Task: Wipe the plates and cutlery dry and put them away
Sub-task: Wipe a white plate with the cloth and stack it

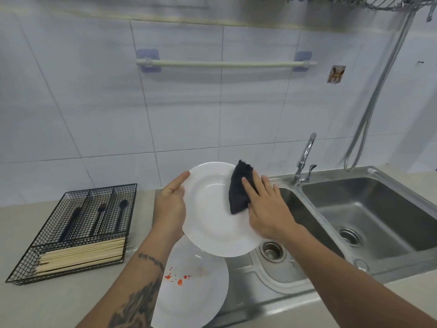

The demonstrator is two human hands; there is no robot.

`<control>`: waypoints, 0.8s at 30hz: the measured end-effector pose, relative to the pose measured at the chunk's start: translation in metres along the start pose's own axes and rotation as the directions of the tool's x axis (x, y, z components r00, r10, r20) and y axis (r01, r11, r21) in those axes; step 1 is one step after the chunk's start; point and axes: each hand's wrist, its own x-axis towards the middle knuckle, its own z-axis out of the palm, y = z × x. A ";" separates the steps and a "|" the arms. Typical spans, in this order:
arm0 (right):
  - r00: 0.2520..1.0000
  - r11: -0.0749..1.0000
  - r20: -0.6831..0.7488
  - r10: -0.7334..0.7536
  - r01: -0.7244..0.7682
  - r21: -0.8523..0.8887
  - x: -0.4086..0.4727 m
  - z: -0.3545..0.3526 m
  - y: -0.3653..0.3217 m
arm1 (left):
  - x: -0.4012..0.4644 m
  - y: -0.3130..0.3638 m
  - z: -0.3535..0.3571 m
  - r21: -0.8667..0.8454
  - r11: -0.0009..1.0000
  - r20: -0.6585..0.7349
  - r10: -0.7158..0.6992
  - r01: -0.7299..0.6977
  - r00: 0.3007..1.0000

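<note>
A white plate (212, 209) is held tilted above the sink's left edge. My left hand (170, 204) grips its left rim, thumb along the edge and fingers behind. My right hand (266, 207) presses a folded black cloth (240, 188) flat against the plate's right side with straight fingers. Below it a second white plate (196, 280) lies on the counter edge, marked with red-orange spots. A black wire cutlery tray (71, 230) at the left holds black cutlery (99, 216) in its upper slots and wooden chopsticks (82, 255) in its front section.
A double steel sink (369, 223) fills the right side, with a chrome tap (303, 162) behind it and a hose (378, 91) on the tiled wall. A towel rail (220, 64) hangs on the wall. A wire rack (378, 2) shows at top right.
</note>
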 end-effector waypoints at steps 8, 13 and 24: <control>0.992 0.990 0.048 -0.116 0.112 0.082 -0.026 -0.001 -0.042 | -0.004 -0.001 0.013 -0.034 0.999 0.003 -0.001 0.001 1.000; 0.979 0.980 -0.082 -0.185 0.190 0.060 0.006 -0.004 -0.055 | -0.014 0.001 0.028 -0.054 0.998 0.058 0.011 -0.008 0.998; 0.980 0.965 0.137 -0.146 0.111 0.236 -0.047 -0.011 -0.050 | 0.004 0.004 0.002 -0.222 0.975 -0.092 -0.048 0.026 0.995</control>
